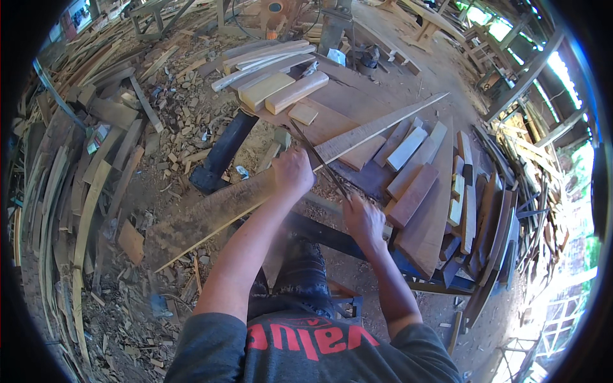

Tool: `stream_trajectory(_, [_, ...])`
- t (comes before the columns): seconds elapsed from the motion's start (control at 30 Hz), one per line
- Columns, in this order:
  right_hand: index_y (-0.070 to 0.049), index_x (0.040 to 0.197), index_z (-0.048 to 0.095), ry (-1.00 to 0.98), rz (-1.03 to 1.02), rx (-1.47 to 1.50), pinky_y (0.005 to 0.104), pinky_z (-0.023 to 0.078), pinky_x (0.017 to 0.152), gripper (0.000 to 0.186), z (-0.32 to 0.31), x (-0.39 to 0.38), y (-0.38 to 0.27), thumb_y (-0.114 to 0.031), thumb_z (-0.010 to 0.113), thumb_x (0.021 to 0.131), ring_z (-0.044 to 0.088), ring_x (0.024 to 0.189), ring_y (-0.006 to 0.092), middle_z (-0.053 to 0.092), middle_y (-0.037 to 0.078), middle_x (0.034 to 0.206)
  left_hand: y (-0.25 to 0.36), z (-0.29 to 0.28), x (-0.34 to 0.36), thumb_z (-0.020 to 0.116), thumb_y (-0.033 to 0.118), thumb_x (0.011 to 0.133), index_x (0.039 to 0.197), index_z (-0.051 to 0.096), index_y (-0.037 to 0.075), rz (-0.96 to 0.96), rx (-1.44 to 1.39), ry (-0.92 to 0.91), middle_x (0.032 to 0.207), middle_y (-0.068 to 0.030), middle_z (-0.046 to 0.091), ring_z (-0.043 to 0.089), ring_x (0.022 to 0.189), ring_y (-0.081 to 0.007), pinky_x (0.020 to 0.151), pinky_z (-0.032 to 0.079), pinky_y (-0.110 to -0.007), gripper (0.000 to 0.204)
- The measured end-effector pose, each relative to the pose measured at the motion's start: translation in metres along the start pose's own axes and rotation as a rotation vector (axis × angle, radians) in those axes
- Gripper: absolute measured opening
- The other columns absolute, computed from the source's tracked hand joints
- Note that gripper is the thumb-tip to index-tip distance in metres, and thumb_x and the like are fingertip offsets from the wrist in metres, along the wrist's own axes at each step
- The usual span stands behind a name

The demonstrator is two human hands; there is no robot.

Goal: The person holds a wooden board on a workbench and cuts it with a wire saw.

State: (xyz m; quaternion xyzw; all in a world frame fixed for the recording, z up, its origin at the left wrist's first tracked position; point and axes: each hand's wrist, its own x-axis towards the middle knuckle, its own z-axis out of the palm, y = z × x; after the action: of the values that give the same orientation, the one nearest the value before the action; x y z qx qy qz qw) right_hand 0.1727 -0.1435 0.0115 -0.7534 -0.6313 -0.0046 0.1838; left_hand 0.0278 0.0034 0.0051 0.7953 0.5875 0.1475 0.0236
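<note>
A long, tapered wooden board (pixel 370 131) with a pale edge lies slantwise over the workbench, its wide end at lower left. My left hand (pixel 294 172) is closed at the board's middle and seems to grip it; its fingertips are hidden. My right hand (pixel 364 220) is wrapped round the near end of a long, thin dark blade (pixel 311 148). Seen edge-on, the blade crosses the board just right of my left hand; whether it has teeth cannot be made out. A small pale wood block (pixel 303 113) lies by the blade's far end.
Wood blocks (pixel 414 195) and planks cover the bench's right side; pale blocks (pixel 295 91) lie at its far edge. A dark beam (pixel 220 153) juts out on the left. Offcuts (pixel 185 127) litter the ground, with stacked planks (pixel 89 204) at far left.
</note>
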Motion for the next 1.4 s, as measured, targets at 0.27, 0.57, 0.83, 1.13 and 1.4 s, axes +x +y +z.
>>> stream_trajectory(0.27, [-0.010,0.081,0.057,0.028,0.011,-0.004,0.0511,0.050,0.057,0.030,0.008,0.020,-0.009,-0.036,0.054,0.095,0.066,0.063,0.0370,0.064,0.017,0.063,0.003,-0.005,0.003,0.076,0.021,0.070,0.099,0.061,0.003,-0.023,-0.029,-0.025,0.094,-0.0147,0.068,0.068,0.091,-0.0311,0.079,0.054,-0.044,0.037])
stream_trajectory(0.57, [-0.010,0.083,0.059,0.059,0.019,0.016,0.0496,0.050,0.054,0.024,0.000,-0.029,0.013,-0.032,0.057,0.093,0.065,0.059,0.0358,0.063,0.015,0.061,0.001,-0.010,0.000,0.063,0.014,0.078,0.101,0.061,0.005,-0.039,0.002,-0.047,0.092,-0.0092,0.068,0.067,0.092,-0.0263,0.080,0.049,-0.046,0.025])
stream_trajectory(0.83, [-0.011,0.079,0.057,0.127,-0.024,0.035,0.0486,0.050,0.053,0.028,0.013,0.032,-0.015,-0.033,0.056,0.094,0.065,0.057,0.0358,0.062,0.015,0.059,0.008,-0.006,0.003,0.063,0.014,0.078,0.099,0.060,0.005,-0.035,0.010,-0.062,0.091,-0.0094,0.068,0.067,0.090,-0.0256,0.078,0.049,-0.047,0.023])
stream_trajectory(1.13, [-0.010,0.078,0.055,0.043,0.058,0.025,0.0491,0.050,0.057,0.030,-0.009,-0.037,0.015,-0.034,0.056,0.094,0.065,0.059,0.0351,0.062,0.015,0.062,0.005,-0.009,-0.002,0.065,0.014,0.077,0.099,0.061,0.007,-0.021,0.058,0.004,0.090,-0.0087,0.068,0.067,0.089,-0.0252,0.077,0.049,-0.046,0.024])
stream_trajectory(1.4, [-0.009,0.079,0.056,0.091,-0.012,0.026,0.0490,0.051,0.055,0.031,0.017,0.031,-0.014,-0.036,0.055,0.094,0.066,0.060,0.0355,0.065,0.015,0.065,0.008,-0.006,0.002,0.066,0.016,0.076,0.099,0.061,0.007,-0.031,0.038,-0.057,0.090,-0.0074,0.068,0.067,0.089,-0.0246,0.078,0.049,-0.046,0.025])
